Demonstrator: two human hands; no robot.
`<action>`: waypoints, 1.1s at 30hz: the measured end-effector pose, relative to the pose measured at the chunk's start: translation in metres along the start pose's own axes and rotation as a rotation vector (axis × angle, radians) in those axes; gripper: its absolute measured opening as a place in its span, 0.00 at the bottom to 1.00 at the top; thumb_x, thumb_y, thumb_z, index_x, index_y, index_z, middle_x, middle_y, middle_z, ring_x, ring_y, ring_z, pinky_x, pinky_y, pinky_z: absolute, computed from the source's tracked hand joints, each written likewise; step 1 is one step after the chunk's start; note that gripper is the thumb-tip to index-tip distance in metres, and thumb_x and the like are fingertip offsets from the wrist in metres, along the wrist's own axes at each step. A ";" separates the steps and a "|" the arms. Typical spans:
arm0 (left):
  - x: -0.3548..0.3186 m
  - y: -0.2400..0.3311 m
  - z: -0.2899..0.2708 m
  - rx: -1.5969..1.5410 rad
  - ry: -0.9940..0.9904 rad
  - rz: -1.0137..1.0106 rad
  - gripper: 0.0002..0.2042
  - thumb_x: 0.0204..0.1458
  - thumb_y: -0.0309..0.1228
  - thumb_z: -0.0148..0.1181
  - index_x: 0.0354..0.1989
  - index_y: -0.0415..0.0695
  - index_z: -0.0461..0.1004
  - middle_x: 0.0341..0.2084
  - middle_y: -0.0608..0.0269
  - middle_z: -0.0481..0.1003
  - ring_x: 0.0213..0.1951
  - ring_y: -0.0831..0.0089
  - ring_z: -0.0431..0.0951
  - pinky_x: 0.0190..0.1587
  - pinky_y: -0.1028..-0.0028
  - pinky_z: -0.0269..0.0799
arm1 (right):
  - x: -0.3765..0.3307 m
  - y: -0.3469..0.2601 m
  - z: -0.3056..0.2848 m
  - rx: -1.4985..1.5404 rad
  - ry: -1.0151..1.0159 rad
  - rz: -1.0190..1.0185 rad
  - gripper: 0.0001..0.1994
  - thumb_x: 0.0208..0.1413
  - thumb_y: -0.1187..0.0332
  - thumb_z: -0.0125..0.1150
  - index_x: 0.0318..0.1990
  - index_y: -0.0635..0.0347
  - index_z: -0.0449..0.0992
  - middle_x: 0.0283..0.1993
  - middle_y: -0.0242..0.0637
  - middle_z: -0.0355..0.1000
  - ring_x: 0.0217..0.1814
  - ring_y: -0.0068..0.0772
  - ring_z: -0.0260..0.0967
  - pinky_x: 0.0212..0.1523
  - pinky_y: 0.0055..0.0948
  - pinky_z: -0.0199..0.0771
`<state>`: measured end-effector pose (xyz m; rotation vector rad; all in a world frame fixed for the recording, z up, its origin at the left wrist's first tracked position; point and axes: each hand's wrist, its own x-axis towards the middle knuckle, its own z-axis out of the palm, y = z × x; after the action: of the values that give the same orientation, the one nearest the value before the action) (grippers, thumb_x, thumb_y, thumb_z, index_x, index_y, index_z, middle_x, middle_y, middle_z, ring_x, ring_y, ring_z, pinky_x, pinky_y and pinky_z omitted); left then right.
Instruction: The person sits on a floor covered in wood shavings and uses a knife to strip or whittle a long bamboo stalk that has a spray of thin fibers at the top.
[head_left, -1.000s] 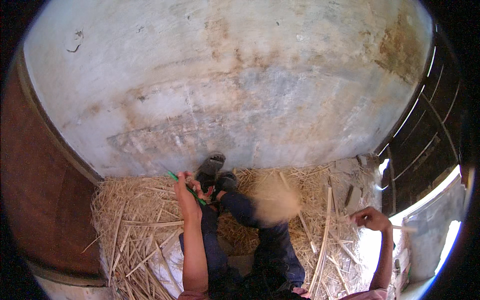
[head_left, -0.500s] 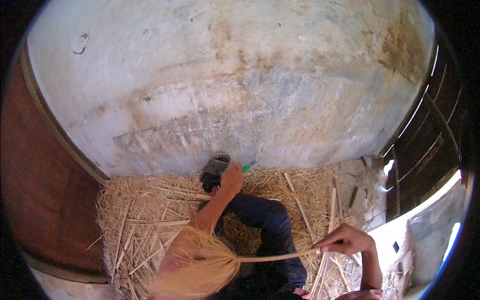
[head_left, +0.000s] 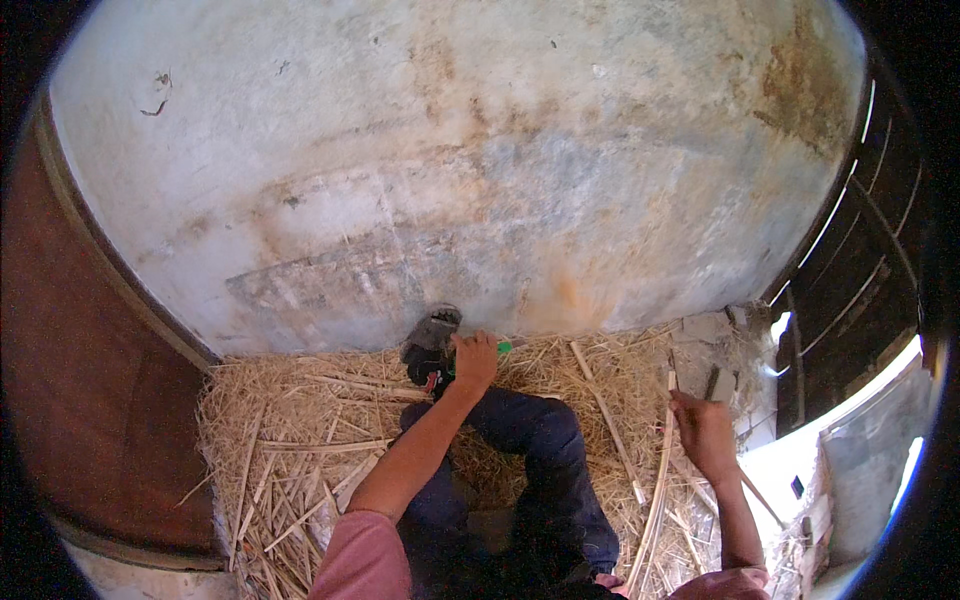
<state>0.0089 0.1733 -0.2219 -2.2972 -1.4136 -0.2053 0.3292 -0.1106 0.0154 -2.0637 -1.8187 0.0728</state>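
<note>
My left hand (head_left: 473,360) is closed around a green-handled tool (head_left: 504,347); its thin greyish end points to the right, too small to tell its kind. Just left of that hand is my dark, worn shoe (head_left: 432,335), close to the foot of the wall. Over on the right, my right hand (head_left: 705,430) reaches down to the long pale strips (head_left: 660,470) lying on the straw. Its fingers are bent and pressed together at the upper end of one strip.
Straw and loose strips (head_left: 290,450) cover the floor around my bent legs (head_left: 550,450). A stained whitish wall (head_left: 450,180) rises in front. To the left stands a reddish-brown panel (head_left: 100,350); a small grey block (head_left: 720,384) lies near the right hand.
The pale stalk with its fan of fine fibres has left my right hand and the view. That hand has moved up and forward to the strips. My left hand shifted slightly right.
</note>
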 end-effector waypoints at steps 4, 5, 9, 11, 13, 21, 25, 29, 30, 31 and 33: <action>0.004 0.008 -0.012 0.068 -0.143 -0.020 0.13 0.67 0.35 0.52 0.52 0.42 0.77 0.42 0.53 0.78 0.46 0.51 0.82 0.63 0.33 0.64 | -0.014 -0.013 -0.028 0.631 -0.658 -0.266 0.12 0.69 0.67 0.61 0.51 0.62 0.85 0.37 0.49 0.84 0.34 0.38 0.83 0.38 0.32 0.79; 0.004 0.010 -0.012 0.082 -0.132 -0.003 0.13 0.67 0.35 0.52 0.53 0.42 0.77 0.42 0.52 0.78 0.46 0.52 0.81 0.63 0.33 0.64 | -0.014 -0.013 -0.026 0.419 -0.529 -0.213 0.11 0.67 0.70 0.62 0.51 0.61 0.86 0.37 0.48 0.84 0.35 0.38 0.83 0.38 0.32 0.78; 0.005 0.013 -0.005 0.070 -0.112 0.047 0.17 0.64 0.35 0.54 0.56 0.40 0.77 0.45 0.49 0.79 0.45 0.52 0.82 0.61 0.33 0.66 | -0.002 -0.018 -0.021 0.002 0.054 -0.006 0.10 0.58 0.79 0.63 0.44 0.61 0.87 0.34 0.50 0.83 0.36 0.46 0.83 0.38 0.38 0.78; 0.012 0.020 -0.008 0.031 -0.112 0.061 0.17 0.62 0.34 0.56 0.56 0.39 0.78 0.48 0.48 0.80 0.45 0.51 0.83 0.60 0.34 0.68 | -0.012 -0.015 -0.031 0.422 -0.154 -0.194 0.08 0.61 0.76 0.61 0.42 0.61 0.87 0.35 0.51 0.82 0.36 0.51 0.82 0.39 0.39 0.79; 0.001 0.006 -0.009 0.042 -0.139 0.036 0.16 0.62 0.34 0.55 0.53 0.40 0.78 0.52 0.47 0.79 0.47 0.49 0.83 0.60 0.36 0.69 | -0.009 -0.017 -0.027 0.520 -0.290 -0.295 0.08 0.64 0.72 0.60 0.41 0.60 0.86 0.35 0.53 0.81 0.36 0.55 0.81 0.39 0.41 0.79; 0.022 -0.025 -0.048 -0.642 -0.816 -0.066 0.36 0.69 0.48 0.51 0.75 0.31 0.54 0.53 0.42 0.77 0.51 0.52 0.81 0.59 0.45 0.73 | 0.014 0.039 0.006 0.079 0.173 0.126 0.12 0.71 0.64 0.55 0.47 0.61 0.82 0.25 0.48 0.76 0.25 0.48 0.73 0.30 0.39 0.70; 0.018 -0.049 -0.050 -1.144 -0.804 -0.243 0.42 0.69 0.57 0.46 0.74 0.28 0.53 0.49 0.42 0.78 0.40 0.54 0.85 0.46 0.55 0.81 | -0.002 0.063 0.042 0.383 0.167 0.172 0.15 0.74 0.60 0.53 0.46 0.61 0.82 0.21 0.26 0.63 0.24 0.18 0.62 0.27 0.28 0.62; 0.011 -0.030 -0.110 -1.395 -0.780 -0.262 0.42 0.70 0.60 0.39 0.73 0.29 0.55 0.43 0.44 0.79 0.33 0.56 0.84 0.41 0.57 0.81 | -0.025 0.055 0.069 0.549 0.152 0.225 0.13 0.74 0.61 0.55 0.49 0.61 0.80 0.24 0.23 0.64 0.25 0.16 0.60 0.27 0.24 0.61; 0.002 -0.027 -0.106 -1.458 -0.743 -0.203 0.41 0.71 0.60 0.38 0.73 0.29 0.56 0.42 0.44 0.79 0.31 0.56 0.84 0.40 0.56 0.80 | -0.028 0.051 0.077 0.607 0.139 0.229 0.13 0.74 0.61 0.55 0.50 0.61 0.79 0.25 0.22 0.64 0.26 0.16 0.60 0.27 0.23 0.60; -0.003 -0.022 -0.108 -1.518 -0.708 -0.138 0.41 0.71 0.60 0.37 0.73 0.29 0.56 0.41 0.44 0.79 0.30 0.55 0.83 0.39 0.55 0.80 | -0.031 0.045 0.083 0.643 0.136 0.229 0.13 0.73 0.61 0.56 0.51 0.62 0.79 0.26 0.22 0.64 0.26 0.15 0.60 0.26 0.23 0.60; -0.013 -0.005 -0.124 -1.263 -0.189 0.050 0.33 0.71 0.57 0.41 0.64 0.36 0.65 0.40 0.42 0.80 0.30 0.49 0.84 0.36 0.54 0.79 | -0.040 0.037 0.108 0.777 0.149 0.286 0.14 0.72 0.63 0.57 0.56 0.63 0.77 0.28 0.21 0.65 0.26 0.14 0.59 0.26 0.21 0.59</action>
<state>0.0110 0.1108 -0.1139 -3.3672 -1.5165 -1.1704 0.3265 -0.1256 -0.1047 -1.6715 -1.1278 0.5864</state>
